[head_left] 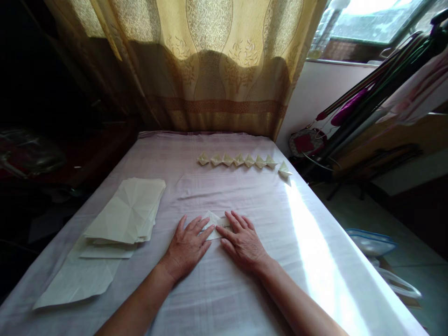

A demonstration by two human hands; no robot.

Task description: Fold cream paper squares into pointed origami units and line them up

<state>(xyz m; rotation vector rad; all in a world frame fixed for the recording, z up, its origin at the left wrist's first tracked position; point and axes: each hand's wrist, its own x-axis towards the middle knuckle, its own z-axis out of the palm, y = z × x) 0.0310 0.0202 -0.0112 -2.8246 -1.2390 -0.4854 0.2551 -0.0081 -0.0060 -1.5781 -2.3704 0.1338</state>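
Observation:
A small folded piece of white paper (212,218) lies on the cloth-covered table, partly hidden under my fingers. My left hand (189,241) rests on its left side with the fingers spread and lying flat. From the right, my right hand (242,238) presses on the paper's other side, its fingers also stretched out. Farther back stands a row of small folded paper boats (238,160), with one more paper boat (284,171) a little apart at the right end.
On the left lies a stack of creased white paper sheets (126,210), with a loose sheet (80,275) beneath it. A patterned curtain (210,70) hangs behind the table (196,298). Sunlight crosses the right side. A rack with clothes (416,88) leans beyond.

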